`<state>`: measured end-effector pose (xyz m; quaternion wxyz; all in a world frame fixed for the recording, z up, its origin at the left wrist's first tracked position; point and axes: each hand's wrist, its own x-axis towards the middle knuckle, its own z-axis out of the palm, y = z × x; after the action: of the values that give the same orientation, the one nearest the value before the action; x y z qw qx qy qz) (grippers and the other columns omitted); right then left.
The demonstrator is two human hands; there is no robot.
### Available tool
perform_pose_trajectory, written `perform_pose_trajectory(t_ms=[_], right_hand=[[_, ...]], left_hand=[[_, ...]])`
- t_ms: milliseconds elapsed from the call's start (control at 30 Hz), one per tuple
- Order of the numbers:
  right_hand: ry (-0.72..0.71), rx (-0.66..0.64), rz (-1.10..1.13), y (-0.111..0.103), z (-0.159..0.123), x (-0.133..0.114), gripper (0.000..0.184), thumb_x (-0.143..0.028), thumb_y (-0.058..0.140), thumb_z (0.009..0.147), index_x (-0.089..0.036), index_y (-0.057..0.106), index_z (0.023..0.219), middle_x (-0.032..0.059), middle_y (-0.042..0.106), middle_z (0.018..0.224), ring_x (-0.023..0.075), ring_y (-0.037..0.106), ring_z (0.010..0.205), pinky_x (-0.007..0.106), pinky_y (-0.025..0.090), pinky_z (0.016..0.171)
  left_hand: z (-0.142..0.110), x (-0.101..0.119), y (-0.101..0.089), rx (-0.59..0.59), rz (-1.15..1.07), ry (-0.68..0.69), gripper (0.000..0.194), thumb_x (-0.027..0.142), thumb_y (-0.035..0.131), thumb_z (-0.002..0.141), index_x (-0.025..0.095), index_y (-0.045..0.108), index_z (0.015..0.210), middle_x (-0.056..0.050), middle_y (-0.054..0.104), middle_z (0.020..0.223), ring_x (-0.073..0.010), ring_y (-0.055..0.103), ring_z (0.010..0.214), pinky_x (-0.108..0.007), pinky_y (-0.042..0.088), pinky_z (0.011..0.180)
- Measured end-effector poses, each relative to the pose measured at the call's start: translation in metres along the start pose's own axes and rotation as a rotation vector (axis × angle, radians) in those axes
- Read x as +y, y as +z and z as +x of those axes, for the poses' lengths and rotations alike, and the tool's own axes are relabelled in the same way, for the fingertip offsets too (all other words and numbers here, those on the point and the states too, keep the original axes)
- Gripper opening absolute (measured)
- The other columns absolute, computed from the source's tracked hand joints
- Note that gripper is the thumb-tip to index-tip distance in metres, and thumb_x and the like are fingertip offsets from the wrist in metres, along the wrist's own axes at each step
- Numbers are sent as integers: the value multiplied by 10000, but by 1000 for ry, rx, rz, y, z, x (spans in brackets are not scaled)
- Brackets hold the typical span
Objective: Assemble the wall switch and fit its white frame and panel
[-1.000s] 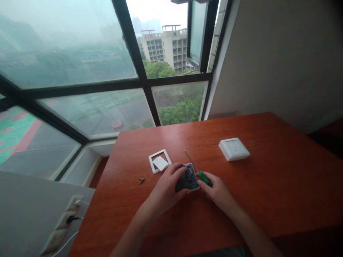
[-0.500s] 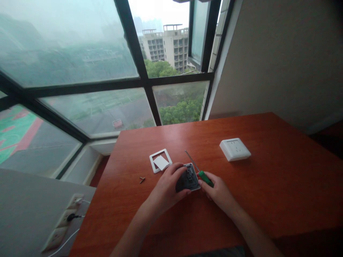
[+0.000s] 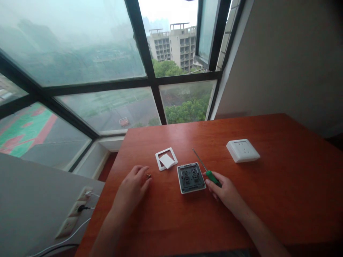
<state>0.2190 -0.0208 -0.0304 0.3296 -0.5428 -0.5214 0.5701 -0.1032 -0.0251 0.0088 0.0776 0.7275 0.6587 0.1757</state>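
My left hand (image 3: 135, 184) is at the small screws (image 3: 148, 175) on the table, thumb and fingers apart around them; part of the screws is hidden by the fingers. In my right hand (image 3: 222, 187) is a screwdriver (image 3: 212, 177) with a green handle, its shaft pointing up and to the left. Just left of that hand lies a square switch module (image 3: 191, 178), white-edged with a dark grey inside facing up. Behind it, a white square frame (image 3: 158, 161) lies flat with white rocker plates (image 3: 166, 161) resting across its opening.
A white wall socket on a box (image 3: 242, 150) stands at the right on the reddish wooden table (image 3: 268, 200). Windows rise behind the table's far edge. At the lower left, wall outlets (image 3: 66, 226) have plugs and cables in them.
My left hand has let go of the switch module and moved left to the screws. The module now lies on the table. My right hand keeps the screwdriver; the view has shifted slightly.
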Motion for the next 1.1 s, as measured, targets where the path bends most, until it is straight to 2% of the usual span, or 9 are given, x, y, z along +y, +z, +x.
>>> perform_pose_trajectory(t_ms=[67,133,467,667,800,867,933,1033,1100], right_hand=[[3,4,-9,1,0,0,416,-473,536,860,-125,593,1083,-46,509,600,100,436,452,228,351,423],[-2,10,-14,2,1,1,420,-481,541,855,-129,598,1077,-47,511,599,102,441,451,230,353,422],[-8,33,-25,0,2,7,438,-512,564,827,-136,616,1045,-47,511,581,111,455,439,238,360,410],[-2,38,-8,0,2,4,449,-529,588,798,-151,633,1037,-40,527,582,116,467,445,240,369,416],[7,35,1,0,1,1,446,-525,578,807,-150,624,1044,-43,521,586,114,464,445,240,366,416],[7,35,12,1,0,1,436,-517,584,805,-155,608,1046,-46,521,593,110,461,446,236,363,415],[4,36,22,1,1,1,410,-503,572,815,-165,575,1048,-48,528,611,104,456,443,231,356,407],[-16,43,-44,-5,0,-2,336,-443,513,854,-174,529,1054,-30,560,672,108,470,453,240,375,416],[-66,65,-192,-15,-3,-9,288,-346,493,852,-173,536,1078,14,618,771,145,563,568,277,461,528]], left_hand=[[-3,-12,-2,-80,-2,26,209,275,552,854,216,640,1035,-63,635,1039,-226,659,870,-337,533,764],[-4,-16,0,-110,-33,60,181,270,526,870,220,650,993,-57,639,998,-223,652,880,-329,525,775],[1,-8,6,-138,46,80,212,255,444,935,212,650,906,-58,615,904,-201,622,792,-305,477,725],[-2,-14,7,-90,39,112,224,281,445,945,219,655,897,-51,635,899,-190,629,786,-292,483,722],[-4,-16,6,105,8,118,199,326,485,935,225,657,941,-48,652,927,-190,637,817,-294,496,754],[-3,-9,4,212,-40,112,181,325,508,924,224,658,939,-49,658,939,-190,639,841,-299,500,783],[-1,4,4,261,-130,109,154,305,527,915,214,652,922,-49,666,942,-184,644,837,-293,509,773],[4,34,8,196,-327,143,110,247,535,912,204,637,917,-31,679,895,-152,644,770,-255,516,706],[7,55,14,130,-430,181,96,224,544,908,204,637,895,-23,685,863,-148,648,770,-247,517,703]])
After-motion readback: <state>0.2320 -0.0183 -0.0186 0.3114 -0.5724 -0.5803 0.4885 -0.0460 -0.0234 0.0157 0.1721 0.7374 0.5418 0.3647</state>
